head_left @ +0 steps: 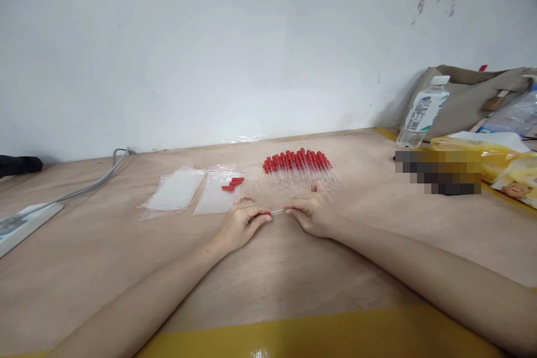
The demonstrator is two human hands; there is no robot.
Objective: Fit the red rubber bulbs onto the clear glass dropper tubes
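Observation:
Between the thumb and fingers of my left hand (241,225) is a red rubber bulb (267,213), mostly covered by the fingertips. My right hand (316,213) pinches the far end of a thin clear dropper tube (278,211). The tube runs level from the bulb to the right fingertips, so the two hands meet over one dropper. Behind the right hand lies a row of several finished-looking droppers (297,162), red bulbs toward the wall and clear tips toward me. A few loose red bulbs (229,187) rest on a clear plastic bag (205,201) beyond my left hand.
A stack of clear zip bags (174,190) lies to the left. Farther left are a grey cable (90,193) and a white power strip (31,229). On the right stand a water bottle (423,112) and a beige bag (470,95), with yellow packaging (495,156) in front.

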